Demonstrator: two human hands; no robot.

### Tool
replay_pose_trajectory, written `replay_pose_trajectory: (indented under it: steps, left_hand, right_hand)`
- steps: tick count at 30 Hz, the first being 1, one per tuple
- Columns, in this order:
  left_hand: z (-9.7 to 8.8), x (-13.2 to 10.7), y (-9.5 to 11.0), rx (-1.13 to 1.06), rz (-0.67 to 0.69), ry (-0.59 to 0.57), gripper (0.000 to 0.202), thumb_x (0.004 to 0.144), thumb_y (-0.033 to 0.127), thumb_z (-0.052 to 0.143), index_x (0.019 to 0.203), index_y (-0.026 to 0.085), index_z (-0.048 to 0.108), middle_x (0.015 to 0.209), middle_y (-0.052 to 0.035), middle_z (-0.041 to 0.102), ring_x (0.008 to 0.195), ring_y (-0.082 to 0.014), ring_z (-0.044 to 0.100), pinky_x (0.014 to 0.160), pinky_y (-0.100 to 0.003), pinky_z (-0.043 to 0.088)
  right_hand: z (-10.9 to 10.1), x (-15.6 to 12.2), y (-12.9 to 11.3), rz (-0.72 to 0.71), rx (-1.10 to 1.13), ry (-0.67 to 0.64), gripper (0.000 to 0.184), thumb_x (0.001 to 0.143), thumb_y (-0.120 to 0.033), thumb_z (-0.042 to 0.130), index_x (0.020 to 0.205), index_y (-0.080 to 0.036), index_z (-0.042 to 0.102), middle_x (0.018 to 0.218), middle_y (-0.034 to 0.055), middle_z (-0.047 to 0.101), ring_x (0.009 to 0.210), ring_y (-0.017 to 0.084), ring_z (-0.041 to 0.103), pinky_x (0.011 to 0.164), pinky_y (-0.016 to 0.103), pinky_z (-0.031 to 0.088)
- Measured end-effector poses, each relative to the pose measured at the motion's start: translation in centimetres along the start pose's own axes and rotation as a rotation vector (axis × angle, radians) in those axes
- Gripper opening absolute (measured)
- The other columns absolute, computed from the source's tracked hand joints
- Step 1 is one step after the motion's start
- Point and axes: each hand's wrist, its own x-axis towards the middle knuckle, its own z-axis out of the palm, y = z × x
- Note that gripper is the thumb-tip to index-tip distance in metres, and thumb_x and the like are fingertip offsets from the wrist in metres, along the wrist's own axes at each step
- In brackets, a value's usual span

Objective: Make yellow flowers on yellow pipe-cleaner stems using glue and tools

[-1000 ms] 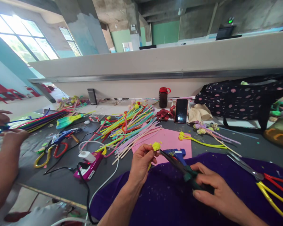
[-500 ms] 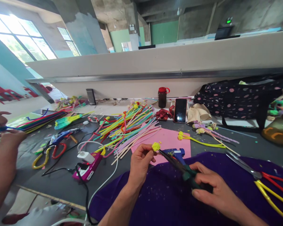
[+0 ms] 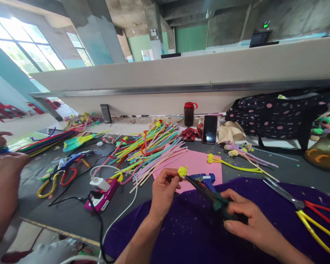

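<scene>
My left hand [image 3: 162,192] pinches a small yellow pipe-cleaner ball [image 3: 182,171] on a stem, held up over the purple cloth [image 3: 187,234] on my lap. My right hand [image 3: 249,222] is closed on the green handles of dark scissors [image 3: 206,190], whose blade tips reach just under the yellow ball. A blue glue gun [image 3: 206,179] lies right behind the blades on a pink sheet [image 3: 195,163].
A heap of coloured pipe cleaners [image 3: 151,146] covers the middle of the dark table [image 3: 71,205]. A pink glue gun [image 3: 103,196] with cables, scissors [image 3: 55,179], a phone [image 3: 210,129], a dark jar [image 3: 189,114] and a spotted bag [image 3: 277,115] surround it. Another person's hands [image 3: 5,161] work at the left.
Almost nothing differs; the view drifted slightly and my hands with the ball and scissors stayed together. The other person's hands shifted a little to the left.
</scene>
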Motion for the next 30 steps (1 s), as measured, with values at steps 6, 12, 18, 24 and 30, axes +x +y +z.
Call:
replay_pose_trajectory:
  steps: [6,12,18,24,30]
  left_hand:
    - [-0.04,-0.08,-0.22,0.039,0.04,-0.002,0.008,0.07,0.02,0.059,0.076,0.016,0.056,0.079,-0.0018,0.06,0.063,-0.0107,0.056,0.051,-0.022,0.048]
    - [-0.09,-0.23,-0.57,0.124,0.097,-0.003,0.005,0.073,0.019,0.057,0.076,0.017,0.056,0.082,-0.0011,0.059,0.064,-0.0104,0.055,0.053,-0.022,0.047]
    - [-0.09,-0.16,-0.51,0.135,0.094,0.008,0.005,0.071,0.019,0.057,0.076,0.017,0.056,0.082,-0.001,0.059,0.064,-0.0105,0.056,0.053,-0.022,0.047]
    - [-0.38,-0.03,-0.65,0.21,0.128,-0.021,0.004,0.074,0.019,0.054,0.078,0.017,0.055,0.083,-0.0014,0.059,0.066,-0.0111,0.057,0.053,-0.022,0.047]
    - [-0.61,-0.05,-0.53,0.396,0.241,-0.02,0.003,0.075,0.018,0.054,0.076,0.018,0.057,0.08,-0.0004,0.06,0.068,-0.0102,0.056,0.059,-0.021,0.046]
  right_hand:
    - [0.07,0.3,0.06,-0.008,0.013,0.002,0.022,0.071,-0.027,0.058,0.058,-0.016,0.044,0.094,0.0042,0.048,0.082,0.019,0.05,0.069,0.028,0.037]
    - [0.13,0.28,0.1,-0.003,0.021,0.01,0.022,0.071,-0.028,0.058,0.058,-0.017,0.044,0.095,0.0044,0.048,0.082,0.019,0.051,0.07,0.028,0.037]
    - [0.22,0.29,0.17,-0.019,0.031,0.018,0.022,0.073,-0.026,0.055,0.056,-0.017,0.043,0.088,0.0041,0.051,0.08,0.018,0.051,0.068,0.026,0.037]
    - [-0.05,0.36,0.17,-0.028,0.018,0.022,0.024,0.074,-0.026,0.054,0.055,-0.017,0.041,0.085,0.0036,0.054,0.078,0.017,0.051,0.067,0.026,0.036]
    - [-0.39,0.35,0.14,-0.021,-0.009,0.001,0.025,0.073,-0.022,0.054,0.053,-0.017,0.04,0.081,0.0027,0.054,0.074,0.016,0.051,0.066,0.025,0.036]
